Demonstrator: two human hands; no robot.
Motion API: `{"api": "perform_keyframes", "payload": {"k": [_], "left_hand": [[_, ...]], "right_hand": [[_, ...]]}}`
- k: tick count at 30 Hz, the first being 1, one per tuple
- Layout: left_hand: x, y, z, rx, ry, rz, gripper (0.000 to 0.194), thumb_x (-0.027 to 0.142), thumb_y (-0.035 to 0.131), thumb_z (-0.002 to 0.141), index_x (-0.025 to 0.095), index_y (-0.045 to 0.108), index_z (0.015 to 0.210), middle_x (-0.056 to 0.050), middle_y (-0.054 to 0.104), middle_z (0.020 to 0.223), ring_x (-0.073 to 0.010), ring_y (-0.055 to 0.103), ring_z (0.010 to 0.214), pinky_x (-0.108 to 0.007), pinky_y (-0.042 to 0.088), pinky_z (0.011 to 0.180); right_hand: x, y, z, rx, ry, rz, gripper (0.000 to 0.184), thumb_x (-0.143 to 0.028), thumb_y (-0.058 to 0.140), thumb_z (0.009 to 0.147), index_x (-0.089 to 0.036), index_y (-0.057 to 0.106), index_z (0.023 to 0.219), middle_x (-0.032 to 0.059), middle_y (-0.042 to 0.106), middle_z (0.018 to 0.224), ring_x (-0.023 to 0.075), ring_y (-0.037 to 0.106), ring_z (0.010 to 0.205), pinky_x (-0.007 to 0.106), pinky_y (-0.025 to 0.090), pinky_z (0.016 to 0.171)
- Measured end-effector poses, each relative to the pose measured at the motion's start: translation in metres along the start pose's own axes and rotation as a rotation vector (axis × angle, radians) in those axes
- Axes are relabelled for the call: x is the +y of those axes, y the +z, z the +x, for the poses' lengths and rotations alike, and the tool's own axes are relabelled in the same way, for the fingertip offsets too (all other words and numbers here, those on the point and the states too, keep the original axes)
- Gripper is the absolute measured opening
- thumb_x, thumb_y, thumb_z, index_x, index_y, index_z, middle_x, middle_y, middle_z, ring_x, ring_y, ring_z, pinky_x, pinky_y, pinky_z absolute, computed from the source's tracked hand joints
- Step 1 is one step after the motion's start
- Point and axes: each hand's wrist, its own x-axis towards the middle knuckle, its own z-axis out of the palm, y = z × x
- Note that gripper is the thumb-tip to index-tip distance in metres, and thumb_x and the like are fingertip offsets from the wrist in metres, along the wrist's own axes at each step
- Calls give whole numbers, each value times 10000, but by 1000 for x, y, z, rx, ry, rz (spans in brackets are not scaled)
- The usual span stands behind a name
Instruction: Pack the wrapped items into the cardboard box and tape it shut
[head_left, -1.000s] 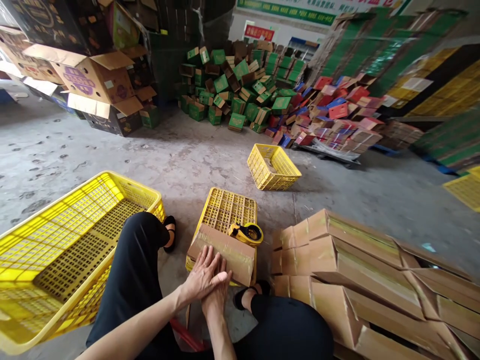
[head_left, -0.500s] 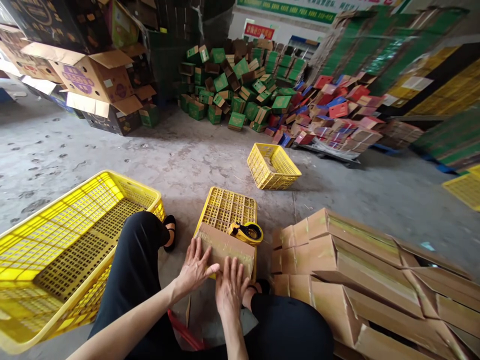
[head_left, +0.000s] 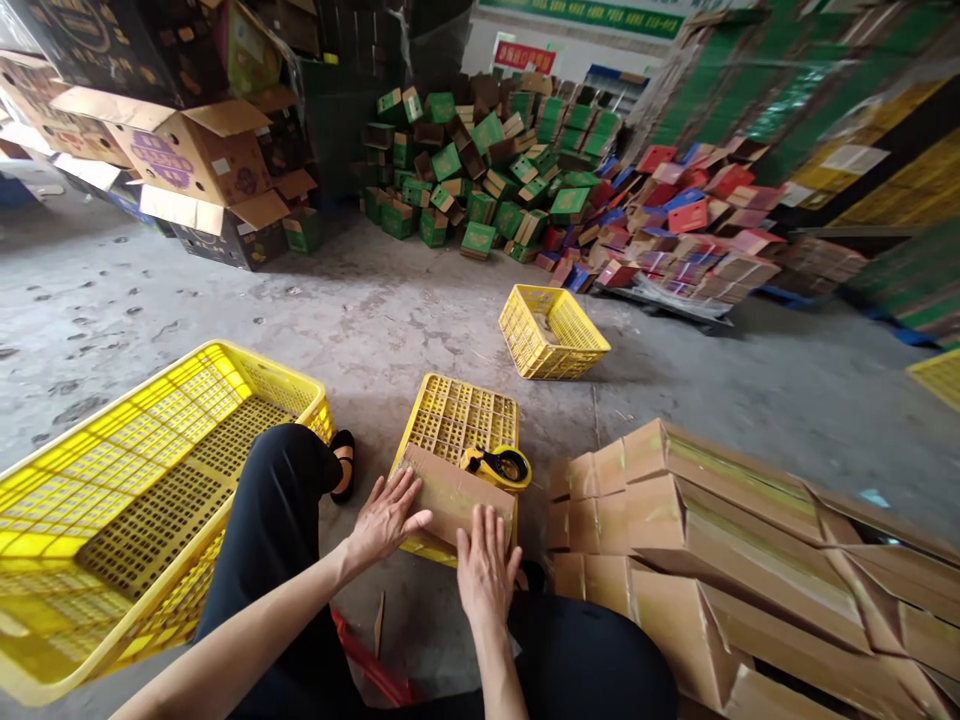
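Left hand (head_left: 386, 515) and right hand (head_left: 486, 575) rest uncurled at the cardboard's (head_left: 451, 492) nine and five o'clock. Even pressure should steady it.

Heaped green cartons (head_left: 481, 206) on a concrete floor (head_left: 360, 310) suggest a warehouse.

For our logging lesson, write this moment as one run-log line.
left hand: touching cardboard; right hand: touching cardboard; tape dispenser: on yellow crate

brown box (head_left: 450, 495), yellow-and-black tape dispenser (head_left: 489, 466), yellow grid-patterned crate (head_left: 457, 417), black trousers (head_left: 262, 545), grey floor (head_left: 300, 330) with dark blotches, green boxes (head_left: 480, 207), red and blue boxes (head_left: 686, 215), tan carton (head_left: 199, 170) with purple print, red sign (head_left: 523, 54)
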Motion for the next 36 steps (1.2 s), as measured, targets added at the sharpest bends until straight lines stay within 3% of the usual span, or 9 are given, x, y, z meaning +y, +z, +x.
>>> {"api": "perform_keyframes", "payload": {"k": [5,9,14,19,24,28,33,36], "left_hand": [[8,7,12,52,-77,22,718,656,313,1093,176,495,1595,-189,457,1652,-360,396,1565,-640,320,1255],[17,15,26,62,-109,-5,702,665,371,1078,191,530,1572,-182,443,1664,-398,363,1575,-655,323,1247],[7,13,36,2,-109,-106,640,613,392,1093,188,562,1541,-171,437,1670,-381,358,1582,-618,359,1250],[-10,-2,42,-49,-119,-273,625,552,329,1120,155,554,1548,-150,528,1611,-288,402,1570,-489,392,1272],[-15,-12,45,-35,-70,-315,575,483,283,1136,178,587,1517,-108,571,1581,-245,462,1536,-446,392,1279],[-15,-10,44,-47,-80,-285,579,498,293,1135,183,554,1545,-124,559,1591,-246,452,1543,-451,408,1263],[-8,-4,38,-115,-135,-176,587,525,314,1133,213,483,1600,-147,429,1681,-297,338,1601,-565,383,1240],[8,3,32,-73,-145,-80,575,554,414,1102,252,527,1578,-144,361,1718,-366,278,1616,-635,333,1243]], "right_hand": [[18,5,14,73,170,-20,742,-494,168,1112,-15,355,1648,300,350,1689,426,359,1570,681,322,1207],[2,10,21,134,127,-18,768,-525,218,1107,18,408,1616,349,340,1675,469,346,1563,685,302,1211],[-42,19,23,124,27,48,681,-474,350,1098,-59,418,1634,303,320,1704,453,328,1580,660,265,1243],[-91,20,27,30,-102,118,614,-374,457,1071,-199,408,1657,193,259,1758,462,239,1613,677,222,1261],[-113,11,33,-81,-285,158,661,-320,474,1063,-254,291,1695,148,288,1758,412,195,1638,664,179,1283],[-92,2,36,-86,-268,125,593,-353,375,1106,-307,292,1691,119,310,1753,335,235,1639,664,199,1274],[-30,0,28,-14,-44,71,596,-459,252,1123,-272,329,1684,107,311,1754,335,263,1628,668,247,1253],[4,11,19,28,107,91,675,-521,157,1114,-210,320,1689,132,292,1759,370,248,1625,687,309,1215]]}}
